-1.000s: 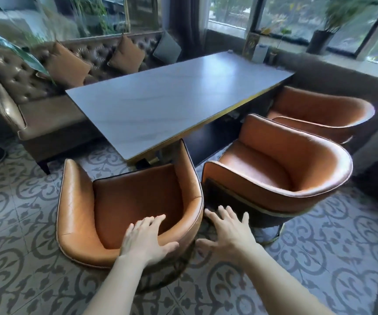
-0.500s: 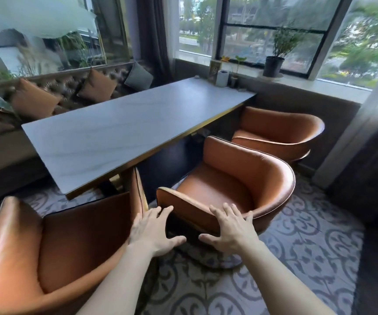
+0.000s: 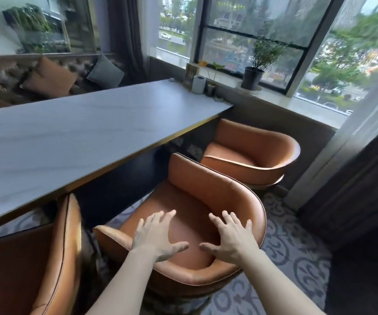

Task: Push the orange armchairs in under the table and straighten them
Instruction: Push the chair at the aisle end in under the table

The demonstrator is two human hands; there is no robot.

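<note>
Hands (image 3: 158, 239) shifted from near armchair (image 3: 24, 264) to middle armchair (image 3: 217, 196).

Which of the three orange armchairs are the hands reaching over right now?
The middle armchair, turned askew to the table. Both open hands, left hand and right hand, are spread above its backrest; the others sit untouched either side.

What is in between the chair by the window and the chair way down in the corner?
Another orange armchair, the middle chair, sits between the window chair and the corner chair. The head view shows both hands spread over it.
</note>
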